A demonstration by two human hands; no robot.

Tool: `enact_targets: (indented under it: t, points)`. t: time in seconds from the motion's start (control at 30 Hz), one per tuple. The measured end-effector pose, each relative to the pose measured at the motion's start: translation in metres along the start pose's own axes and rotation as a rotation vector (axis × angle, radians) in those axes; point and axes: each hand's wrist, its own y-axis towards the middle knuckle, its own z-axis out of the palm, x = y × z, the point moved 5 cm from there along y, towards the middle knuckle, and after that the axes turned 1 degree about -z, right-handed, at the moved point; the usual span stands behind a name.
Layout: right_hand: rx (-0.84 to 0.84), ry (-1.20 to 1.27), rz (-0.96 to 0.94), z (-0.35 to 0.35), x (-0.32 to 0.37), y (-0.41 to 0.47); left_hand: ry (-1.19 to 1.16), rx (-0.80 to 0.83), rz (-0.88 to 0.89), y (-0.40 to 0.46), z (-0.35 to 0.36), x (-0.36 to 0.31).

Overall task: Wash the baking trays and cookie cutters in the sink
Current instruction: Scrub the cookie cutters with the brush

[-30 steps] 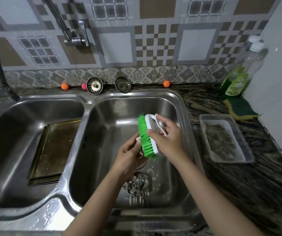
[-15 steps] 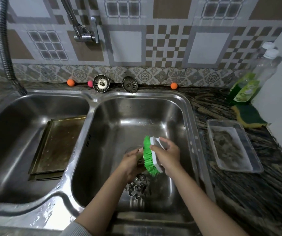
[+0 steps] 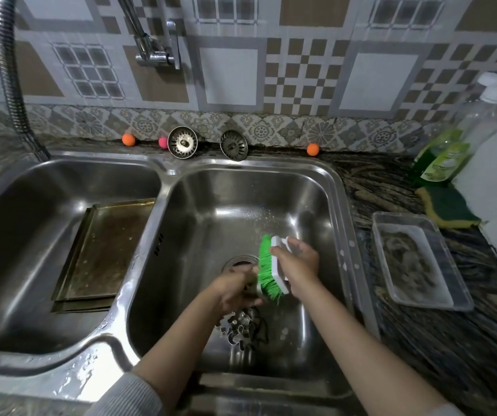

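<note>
Over the right sink basin (image 3: 310,187), my right hand (image 3: 299,264) grips a white scrub brush (image 3: 268,267) with green bristles. The bristles press against a small metal cookie cutter, mostly hidden, which my left hand (image 3: 235,288) holds by its curled fingers. Several metal cookie cutters (image 3: 242,327) lie in a heap on the basin floor just below my hands. Stacked brown-stained baking trays (image 3: 103,250) lean in the left basin (image 3: 31,205).
A faucet (image 3: 154,52) hangs above the divider, a flexible hose (image 3: 9,73) at the left. Two strainers (image 3: 182,142) and small orange balls (image 3: 128,139) line the back ledge. Right counter holds a clear plastic container (image 3: 418,259), a sponge (image 3: 448,210) and dish soap bottles (image 3: 448,157).
Both hands, with the brush and cutter, have dropped lower into the right basin, closer to the drain and the heap of cutters. The camera view shifted slightly.
</note>
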Motion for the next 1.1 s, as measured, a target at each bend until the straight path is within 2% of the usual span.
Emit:
enact_targets:
  t: [0.1,0.27,0.37,0.47,0.53,0.7,0.77,0.93,1.1]
  points:
    - [-0.031,-0.011,-0.043,-0.015,0.015,0.013,0.098,0.079,0.009,-0.005,-0.001,0.003]
    - [0.183,-0.062,-0.076,-0.024,0.028,0.011,0.234,-0.011,0.185,-0.003,-0.019,-0.020]
    - [0.313,-0.023,-0.030,-0.021,0.020,0.000,0.120,-0.090,0.247,-0.001,-0.022,-0.030]
    - [0.318,0.058,0.037,-0.017,0.007,-0.011,-0.118,-0.190,0.330,0.000,-0.023,-0.032]
    - [0.267,0.144,0.083,-0.013,-0.002,-0.019,-0.079,-0.268,0.364,-0.002,-0.018,-0.028]
    - [0.085,0.278,0.112,-0.013,-0.009,-0.029,-0.161,-0.175,0.217,0.003,-0.007,-0.010]
    - [0.077,0.263,0.115,-0.014,-0.010,-0.029,-0.192,-0.150,0.166,0.007,-0.006,-0.005]
    - [0.164,0.141,0.079,-0.007,-0.016,-0.036,-0.273,-0.313,0.116,0.008,-0.011,-0.004]
    - [0.051,0.172,0.089,-0.011,-0.009,-0.016,-0.212,-0.220,0.066,0.010,0.004,-0.001]
